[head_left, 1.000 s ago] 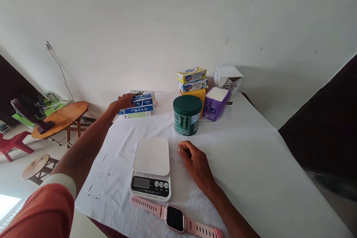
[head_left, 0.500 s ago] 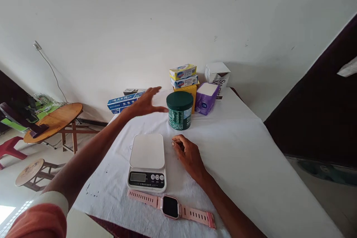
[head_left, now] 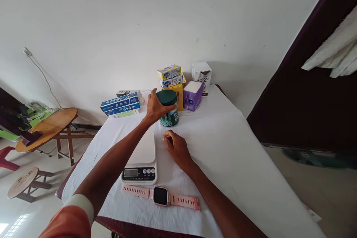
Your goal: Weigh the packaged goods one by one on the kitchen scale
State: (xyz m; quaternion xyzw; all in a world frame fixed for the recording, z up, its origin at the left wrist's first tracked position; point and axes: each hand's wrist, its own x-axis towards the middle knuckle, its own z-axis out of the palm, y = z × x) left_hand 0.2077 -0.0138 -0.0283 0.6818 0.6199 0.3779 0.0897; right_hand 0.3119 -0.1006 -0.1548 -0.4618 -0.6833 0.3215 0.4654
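Around the near left side of a dark green lidded tub (head_left: 169, 119), my left hand (head_left: 156, 108) has its thumb across the front and its fingers by the lid's left edge. The tub stands upright on the white cloth. My right hand (head_left: 177, 149) rests on the cloth in front of the tub, fingers curled in, with nothing visible in them. Just left of it lies a white kitchen scale (head_left: 142, 152), partly covered by my left forearm. A pink-strapped smartwatch (head_left: 161, 196) is stretched out below the scale.
Behind the tub, soap boxes (head_left: 170, 76) are stacked on a yellow box (head_left: 180, 96). A purple tissue pack (head_left: 193, 97) and a white carton (head_left: 205, 78) stand to their right. Blue toothpaste boxes (head_left: 121, 104) lie at the left, near the table's edge.
My left hand has moved right and closed around the green tub. My right hand keeps its curled pose beside the scale. The whole view has shifted slightly.
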